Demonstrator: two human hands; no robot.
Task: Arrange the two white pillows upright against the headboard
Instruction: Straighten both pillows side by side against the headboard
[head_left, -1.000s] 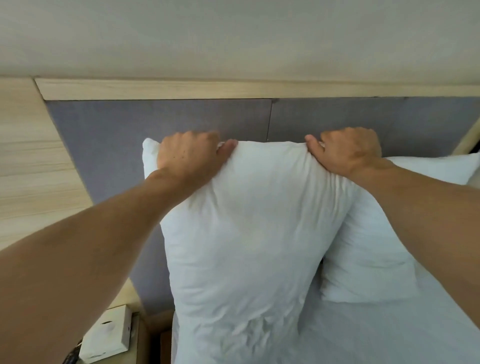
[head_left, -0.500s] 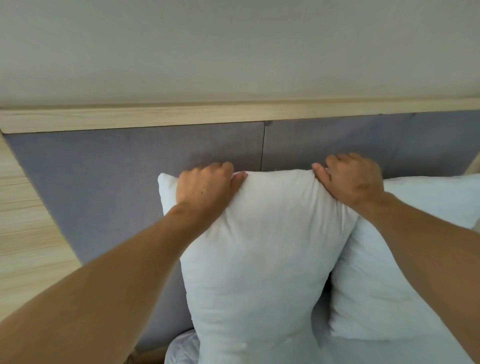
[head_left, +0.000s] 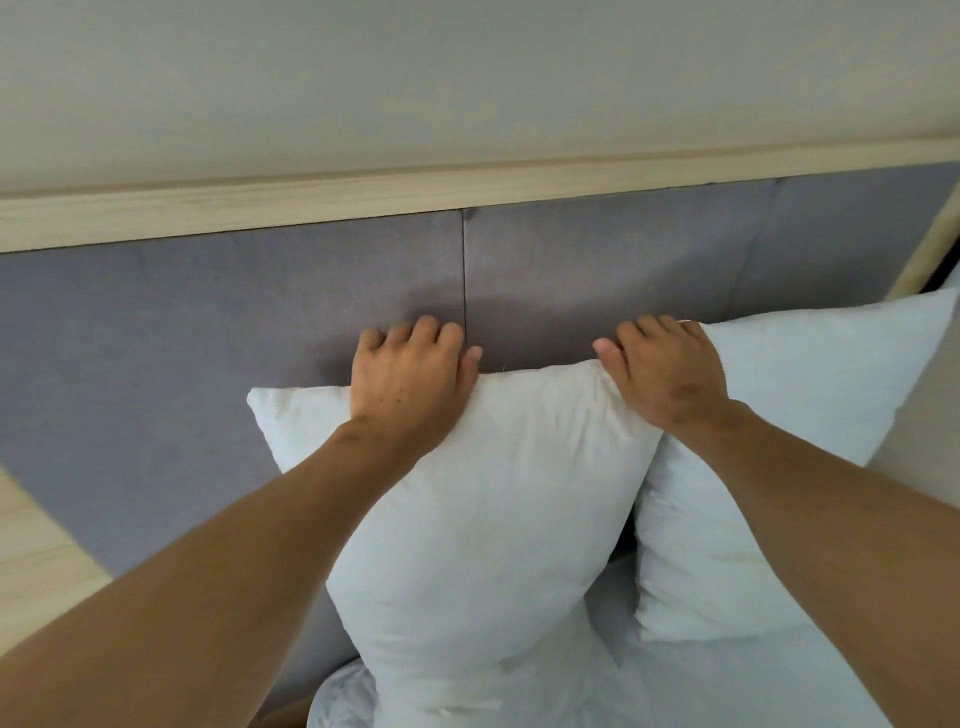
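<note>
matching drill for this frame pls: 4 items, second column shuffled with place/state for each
Column 1:
1. left hand
2. right hand
3. second pillow
4. headboard

Column 2:
A. grey padded panel behind the pillows
B. grips the right top corner of the near pillow
C. grips the near pillow's top edge, left of centre
D. stands at the right, partly behind the near pillow

Pairs: 1-C, 2-B, 3-D, 4-A

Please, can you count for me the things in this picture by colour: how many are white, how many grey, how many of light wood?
White: 3, the left pillow, the right pillow and the bed sheet.
Grey: 1, the padded headboard.
Light wood: 1, the trim above the headboard.
Total: 5.
</note>
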